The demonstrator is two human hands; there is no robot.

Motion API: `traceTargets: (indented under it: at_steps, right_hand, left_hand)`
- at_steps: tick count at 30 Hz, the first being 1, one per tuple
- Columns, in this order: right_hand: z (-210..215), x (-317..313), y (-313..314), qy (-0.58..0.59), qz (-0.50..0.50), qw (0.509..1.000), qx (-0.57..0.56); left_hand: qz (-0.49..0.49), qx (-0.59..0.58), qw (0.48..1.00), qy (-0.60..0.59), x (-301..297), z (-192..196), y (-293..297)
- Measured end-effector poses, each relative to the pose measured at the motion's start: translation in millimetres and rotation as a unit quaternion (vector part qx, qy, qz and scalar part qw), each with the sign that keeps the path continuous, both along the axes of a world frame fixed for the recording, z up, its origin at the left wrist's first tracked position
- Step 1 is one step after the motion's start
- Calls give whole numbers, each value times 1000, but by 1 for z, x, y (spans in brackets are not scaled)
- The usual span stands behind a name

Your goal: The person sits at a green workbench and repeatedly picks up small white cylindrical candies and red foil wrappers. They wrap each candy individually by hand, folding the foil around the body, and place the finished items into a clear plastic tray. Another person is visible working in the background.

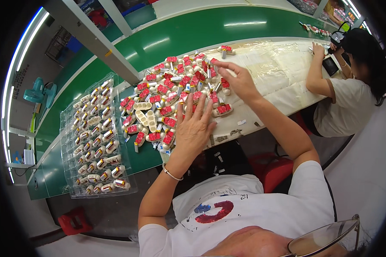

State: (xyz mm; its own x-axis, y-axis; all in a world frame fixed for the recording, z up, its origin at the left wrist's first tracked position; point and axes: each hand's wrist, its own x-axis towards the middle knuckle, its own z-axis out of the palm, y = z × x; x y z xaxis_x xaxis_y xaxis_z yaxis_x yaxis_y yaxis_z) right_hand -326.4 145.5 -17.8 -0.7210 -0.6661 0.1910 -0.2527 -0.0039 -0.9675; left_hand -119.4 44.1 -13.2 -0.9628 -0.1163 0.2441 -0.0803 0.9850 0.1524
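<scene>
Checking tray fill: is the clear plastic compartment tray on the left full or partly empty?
Partly empty. The clear plastic compartment tray holds small white-and-red parts in its right columns; its left columns look bare.

Red-and-white parts (176, 85), green belt (193, 30)

The left hand (194, 126) lies flat over some red-and-white pieces (176, 85) — those beneath are hidden. Far right, a co-worker's hands (318, 49) hold something too small to tell.

belt (193, 30): glossy green | tray (68, 128): clear plastic | parts (167, 92): shiny red-white
</scene>
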Motion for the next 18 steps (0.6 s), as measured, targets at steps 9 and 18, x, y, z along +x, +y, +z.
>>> traceTargets:
  at_steps: [9,18]
  right_hand:
    - [-31,-112,-19,317,-130,924,170]
    - [-14,-55,56,210,-81,965,137]
  left_hand:
    - [-71,38,997,-9,33,7,-1]
    - [-40,0,998,-44,23,-12,-24]
